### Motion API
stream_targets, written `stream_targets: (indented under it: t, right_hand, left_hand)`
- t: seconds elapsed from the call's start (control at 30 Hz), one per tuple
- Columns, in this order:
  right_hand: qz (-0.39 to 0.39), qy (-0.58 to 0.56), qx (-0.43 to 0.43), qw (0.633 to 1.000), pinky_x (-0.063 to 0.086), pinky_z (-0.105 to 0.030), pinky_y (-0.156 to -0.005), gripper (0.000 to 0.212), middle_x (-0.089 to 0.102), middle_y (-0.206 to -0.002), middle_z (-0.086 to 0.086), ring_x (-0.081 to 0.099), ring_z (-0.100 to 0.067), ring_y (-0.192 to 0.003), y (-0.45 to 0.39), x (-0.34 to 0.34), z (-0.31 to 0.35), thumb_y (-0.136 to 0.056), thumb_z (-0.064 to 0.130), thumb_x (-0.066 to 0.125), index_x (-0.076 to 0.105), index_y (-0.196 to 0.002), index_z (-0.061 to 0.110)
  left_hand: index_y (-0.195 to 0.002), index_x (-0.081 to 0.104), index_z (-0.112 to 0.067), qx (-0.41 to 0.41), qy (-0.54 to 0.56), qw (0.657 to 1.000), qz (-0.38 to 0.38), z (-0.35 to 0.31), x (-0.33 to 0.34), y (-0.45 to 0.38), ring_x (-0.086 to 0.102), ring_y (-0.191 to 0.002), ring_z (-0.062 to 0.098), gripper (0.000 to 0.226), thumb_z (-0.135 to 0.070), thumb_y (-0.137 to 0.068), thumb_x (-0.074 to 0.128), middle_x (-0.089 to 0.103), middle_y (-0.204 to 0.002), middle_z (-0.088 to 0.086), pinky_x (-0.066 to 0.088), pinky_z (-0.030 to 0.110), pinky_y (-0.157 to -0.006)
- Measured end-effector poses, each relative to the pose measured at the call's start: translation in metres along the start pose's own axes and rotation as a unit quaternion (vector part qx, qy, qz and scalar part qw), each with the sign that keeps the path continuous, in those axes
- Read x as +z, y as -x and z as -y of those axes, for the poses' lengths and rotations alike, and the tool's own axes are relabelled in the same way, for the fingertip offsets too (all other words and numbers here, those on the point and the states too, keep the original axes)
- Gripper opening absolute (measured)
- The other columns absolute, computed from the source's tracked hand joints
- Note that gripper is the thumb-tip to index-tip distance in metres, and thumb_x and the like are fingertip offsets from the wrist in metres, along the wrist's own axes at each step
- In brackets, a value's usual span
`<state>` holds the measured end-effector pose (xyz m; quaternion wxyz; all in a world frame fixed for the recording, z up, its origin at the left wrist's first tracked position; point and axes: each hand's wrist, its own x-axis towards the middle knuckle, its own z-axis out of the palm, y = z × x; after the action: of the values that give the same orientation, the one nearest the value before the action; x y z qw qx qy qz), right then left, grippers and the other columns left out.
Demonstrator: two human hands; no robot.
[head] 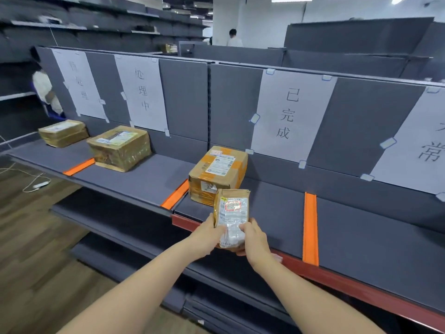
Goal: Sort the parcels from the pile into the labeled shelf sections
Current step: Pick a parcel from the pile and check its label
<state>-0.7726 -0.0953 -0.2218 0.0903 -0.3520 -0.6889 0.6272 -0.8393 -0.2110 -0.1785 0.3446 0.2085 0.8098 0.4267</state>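
A small brown parcel [231, 213] with a white label stands tilted over the front edge of the grey shelf [361, 237]. My left hand [207, 236] grips its lower left edge and my right hand [254, 239] grips its lower right. Just behind it sits a cardboard box with orange tape [218, 173], under the white sign 已完成 [289, 114]. Further left, a tape-wrapped box [120, 148] sits under the sign 处理中 [142, 92]. At the far left another flat box [63, 132] lies under a third sign [78, 80].
Orange divider strips [310, 227], [175, 195], [79, 167] split the shelf into sections. A fourth sign [419, 145] hangs at the right. Lower shelves [115, 225] jut out below. A white cable [36, 184] lies on the wood floor. People stand beyond the shelving [234, 38], [45, 90].
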Motion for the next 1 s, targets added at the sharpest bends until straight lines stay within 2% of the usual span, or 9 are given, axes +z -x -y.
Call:
stream_targets:
  t: [0.17,0.4,0.5,0.57,0.67,0.77,0.87,1.0]
  right_hand:
    - [-0.009,-0.008,0.004,1.000,0.060,-0.041,-0.071,0.017,0.066,-0.102,-0.001,0.066,-0.026,-0.090,0.003,0.071,0.014,-0.094,0.020,0.039,0.054,-0.094,0.030]
    - [0.014,-0.005,0.006,1.000,0.054,-0.032,-0.062,0.019,0.066,-0.101,-0.002,0.067,-0.026,-0.086,-0.003,0.146,0.030,-0.096,0.020,0.037,0.052,-0.103,0.030]
    - [0.029,-0.005,0.008,1.000,0.052,-0.030,-0.062,0.023,0.068,-0.102,-0.004,0.067,-0.024,-0.083,-0.009,0.168,0.036,-0.097,0.021,0.035,0.052,-0.111,0.029]
    - [0.037,-0.002,0.005,0.999,0.052,-0.031,-0.063,0.024,0.067,-0.107,-0.005,0.067,-0.024,-0.086,-0.015,0.181,0.040,-0.098,0.022,0.035,0.052,-0.113,0.030]
    - [0.043,0.008,0.001,0.999,0.053,-0.032,-0.066,0.025,0.066,-0.114,-0.004,0.066,-0.025,-0.094,-0.027,0.195,0.045,-0.098,0.026,0.035,0.051,-0.115,0.036]
    - [0.044,0.010,-0.005,0.999,0.054,-0.034,-0.068,0.024,0.067,-0.113,-0.003,0.066,-0.024,-0.094,-0.046,0.207,0.052,-0.098,0.028,0.036,0.051,-0.113,0.039]
    - [0.051,-0.004,-0.005,0.999,0.055,-0.034,-0.071,0.027,0.068,-0.113,0.001,0.066,-0.020,-0.095,-0.068,0.217,0.061,-0.099,0.029,0.037,0.052,-0.119,0.040]
    - [0.042,-0.012,-0.019,0.999,0.055,-0.040,-0.086,0.025,0.068,-0.111,0.006,0.065,-0.016,-0.097,-0.103,0.229,0.076,-0.088,0.042,0.041,0.058,-0.105,0.040]
  left_hand:
    - [-0.146,0.027,-0.034,0.003,-0.024,1.000,0.002,0.033,-0.066,0.002,0.055,-0.084,-0.002,0.045,-0.029,-0.103,0.038,0.056,-0.127,-0.009,0.045,0.015,-0.057]
    - [-0.149,0.022,-0.035,-0.010,-0.022,1.000,0.005,0.069,-0.136,0.003,0.056,-0.098,0.010,0.049,-0.030,-0.102,0.037,0.055,-0.128,-0.008,0.046,0.022,-0.066]
    - [-0.148,0.023,-0.036,-0.005,-0.013,1.000,0.001,0.079,-0.158,0.000,0.056,-0.089,0.003,0.049,-0.028,-0.103,0.037,0.054,-0.119,-0.012,0.045,0.017,-0.062]
    - [-0.147,0.026,-0.034,0.001,0.000,1.000,-0.002,0.083,-0.170,-0.005,0.055,-0.084,-0.002,0.046,-0.027,-0.103,0.037,0.054,-0.117,-0.013,0.044,0.014,-0.057]
    - [-0.144,0.030,-0.031,-0.002,0.012,1.000,-0.011,0.087,-0.184,-0.016,0.054,-0.085,-0.004,0.043,-0.027,-0.102,0.039,0.056,-0.116,-0.013,0.040,0.015,-0.060]
    - [-0.144,0.031,-0.033,-0.007,0.009,1.000,-0.021,0.089,-0.200,-0.033,0.055,-0.087,-0.002,0.044,-0.029,-0.101,0.040,0.057,-0.116,-0.013,0.043,0.018,-0.062]
    - [-0.145,0.030,-0.032,-0.003,0.008,1.000,-0.018,0.084,-0.216,-0.051,0.054,-0.087,-0.004,0.044,-0.028,-0.102,0.039,0.055,-0.122,-0.013,0.039,0.015,-0.060]
    - [-0.146,0.027,-0.031,0.001,0.004,1.000,-0.017,0.074,-0.237,-0.082,0.054,-0.101,0.007,0.046,-0.028,-0.102,0.037,0.053,-0.133,-0.011,0.040,0.016,-0.063]
